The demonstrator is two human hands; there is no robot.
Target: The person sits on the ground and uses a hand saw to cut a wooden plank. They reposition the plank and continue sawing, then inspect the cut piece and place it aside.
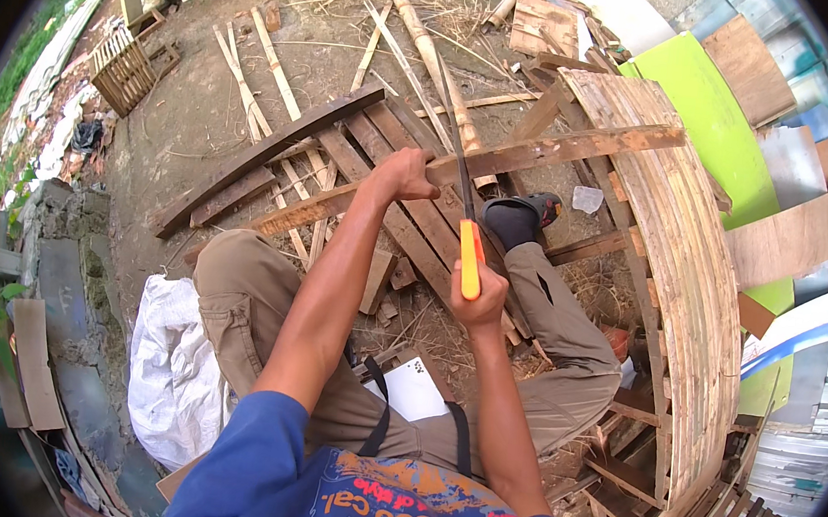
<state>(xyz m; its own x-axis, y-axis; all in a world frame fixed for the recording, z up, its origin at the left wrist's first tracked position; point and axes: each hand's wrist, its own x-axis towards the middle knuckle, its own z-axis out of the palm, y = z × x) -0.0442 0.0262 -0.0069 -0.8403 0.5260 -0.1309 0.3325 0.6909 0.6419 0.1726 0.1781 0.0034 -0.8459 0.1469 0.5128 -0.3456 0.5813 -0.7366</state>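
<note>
A long wooden plank (571,150) runs across in front of me, its right end on the slatted bamboo-like panel and its left end near my left knee. My left hand (403,176) is closed over the plank, left of the saw. In my right hand (479,302) is the yellow and orange handle of a handsaw (471,259). Its dark, narrow blade points away from me and crosses the plank just right of my left hand. How deep the teeth sit in the wood is too small to tell.
Dark wooden slats (415,244) nailed like a pallet lie under the plank. The slatted panel (677,232) stands at my right, beside a lime-green board (707,117). Bamboo poles (411,12) litter the dirt ahead. A white sack (173,365) and a block wall (75,308) are left.
</note>
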